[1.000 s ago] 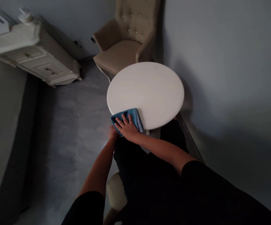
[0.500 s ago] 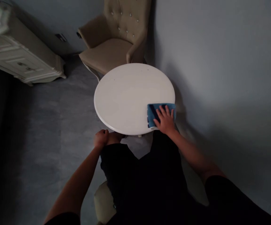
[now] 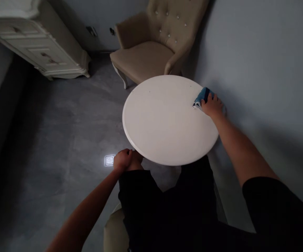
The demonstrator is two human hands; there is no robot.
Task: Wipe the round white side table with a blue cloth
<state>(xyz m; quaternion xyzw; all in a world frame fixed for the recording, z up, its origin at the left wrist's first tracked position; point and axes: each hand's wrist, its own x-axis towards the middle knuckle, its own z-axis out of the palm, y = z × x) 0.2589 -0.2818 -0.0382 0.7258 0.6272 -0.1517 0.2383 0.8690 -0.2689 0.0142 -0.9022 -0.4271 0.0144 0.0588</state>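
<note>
A blue cleaning cloth with a dark stripe lies folded at the far right edge of the round white table. My right hand grips it from above, fingers bent over it, and part of the cloth is hidden underneath. The cloth's near left edge is curled into a roll on the tabletop. Below the table's near left rim, my left hand rests as a closed fist on my bare left knee; nothing shows in it.
Behind the table stands a beige armchair with a buttoned back. A grey wall runs close along the right. At the far left is a white cabinet. A bright square patch of light falls on the grey floor.
My right hand has moved the cloth from the table's near right edge to its far right edge; the cloth, flat before, is now bunched. The view has shifted. My left hand stays on the knee.
</note>
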